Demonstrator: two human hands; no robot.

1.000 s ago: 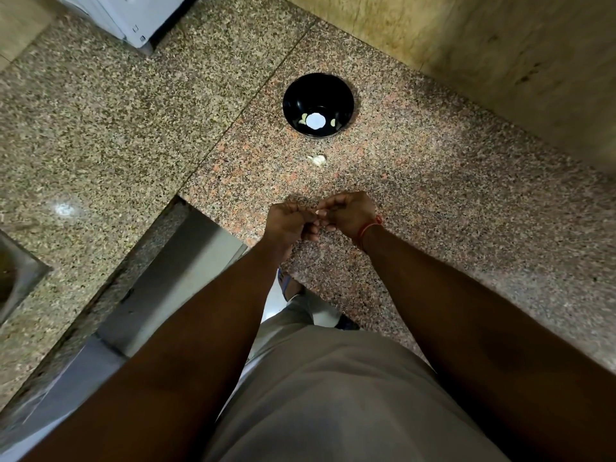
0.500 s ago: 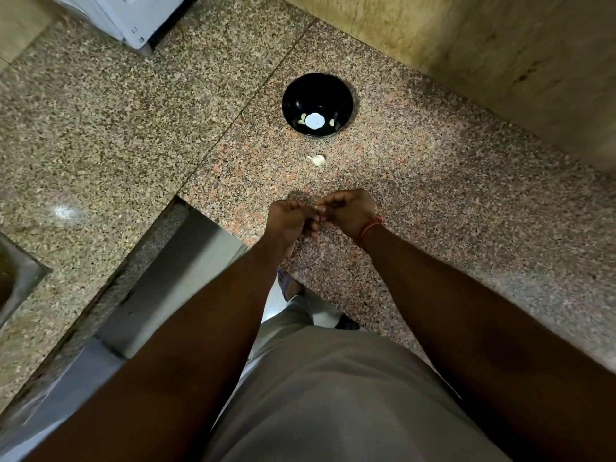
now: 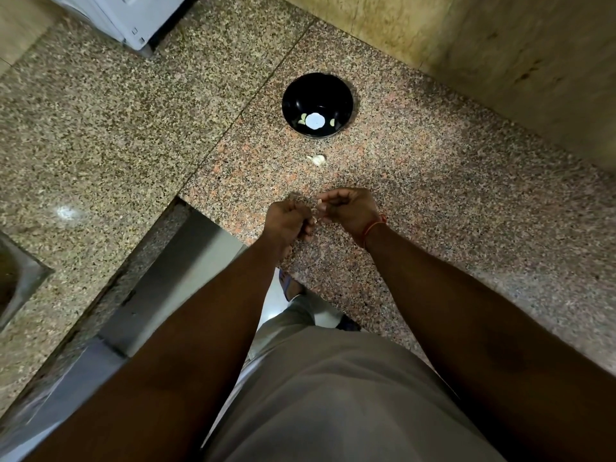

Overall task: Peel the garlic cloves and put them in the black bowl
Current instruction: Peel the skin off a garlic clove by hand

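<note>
Between the two hands, a small pale garlic clove [image 3: 317,208] is being held above the speckled granite counter [image 3: 433,201], only a sliver of it showing where the fingertips meet. The left hand [image 3: 286,220] is curling its fingers around the near side of the clove, knuckles facing up, and the right hand [image 3: 350,211] is pinching at it from the other side with thumb and forefinger; the two hands are pressing close together, touching at the fingers. How much skin is still clinging to the clove is too small to tell. A red thread [image 3: 373,226] is circling the right wrist.

Just beyond the hands, an unpeeled clove [image 3: 316,159] is lying alone on the counter, its papery white skin showing. Farther out in the same direction, the black bowl [image 3: 293,95] is sitting upright on the stone, well apart from the hands. Inside it, a bright round glare is shining off the bottom, and a couple of pale peeled cloves [image 3: 302,120] are lying on either side of that glare.

Beyond the bowl and off to the right of the hands, a tan stone wall [image 3: 500,55] is rising from the back of the counter. Far out to the left of the hands, the corner of a white appliance [image 3: 133,18] is standing on a second, greyer slab [image 3: 100,111], and the edge of a steel sink [image 3: 20,281] is showing at the left border. Below the hands, the person's forearms and beige clothing [image 3: 333,395] are filling the near view.
</note>
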